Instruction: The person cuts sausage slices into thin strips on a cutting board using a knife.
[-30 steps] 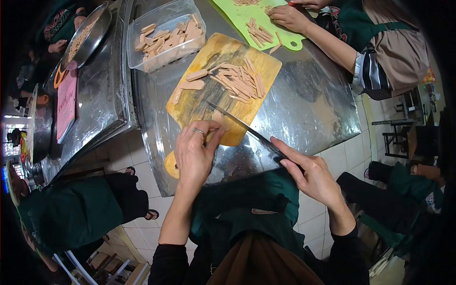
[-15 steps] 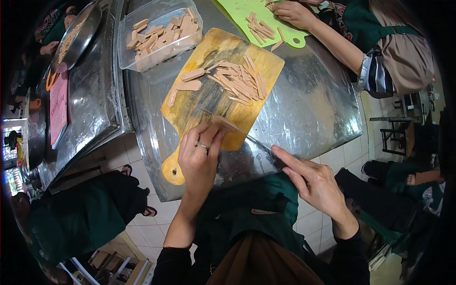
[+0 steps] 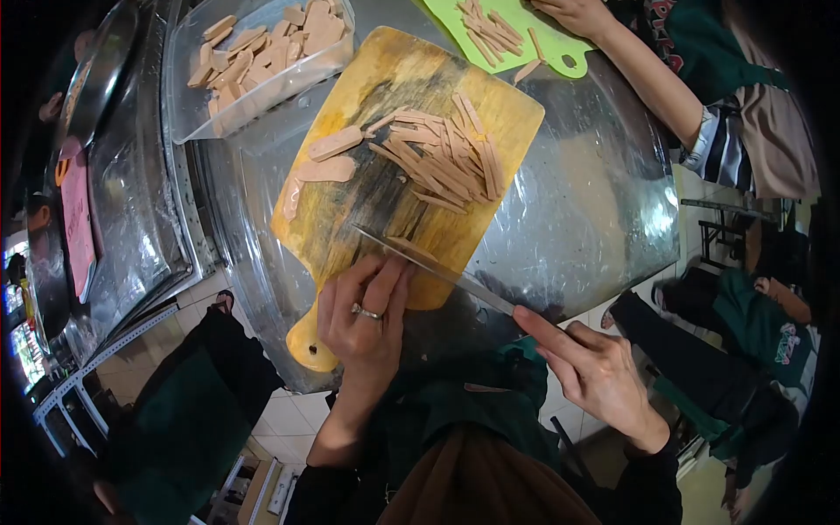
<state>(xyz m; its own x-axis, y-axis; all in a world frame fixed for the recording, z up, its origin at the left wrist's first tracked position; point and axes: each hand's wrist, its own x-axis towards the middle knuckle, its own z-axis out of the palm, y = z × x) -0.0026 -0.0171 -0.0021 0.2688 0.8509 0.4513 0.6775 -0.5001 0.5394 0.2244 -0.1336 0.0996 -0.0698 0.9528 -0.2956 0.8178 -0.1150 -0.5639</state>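
My right hand [image 3: 595, 376] grips a knife [image 3: 477, 290], its forefinger stretched along the top of the blade near the handle. The blade slants up and left across the wooden cutting board [image 3: 385, 66]. My left hand [image 3: 363, 319], with a ring on one finger, pinches a pinkish-brown sausage piece [image 3: 404, 247] against the board beside the blade; the fingers partly hide it. Farther up the board lies a heap of thin sausage strips [image 3: 442, 157]. A few larger sausage slices [image 3: 328, 170] rest to the left of that heap.
A clear plastic container [image 3: 262, 109] with many sausage pieces stands at the upper left of the metal table [image 3: 595, 201]. Behind the board, a co-worker's hand [image 3: 573, 16] is near a green cutting board [image 3: 573, 63] with strips. A pink book [image 3: 77, 223] lies left; other people stand around.
The view has shifted, and the board appears larger and closer. The knife blade now lies flatter across the board, nearer my left fingertips. Both hands keep their grips.
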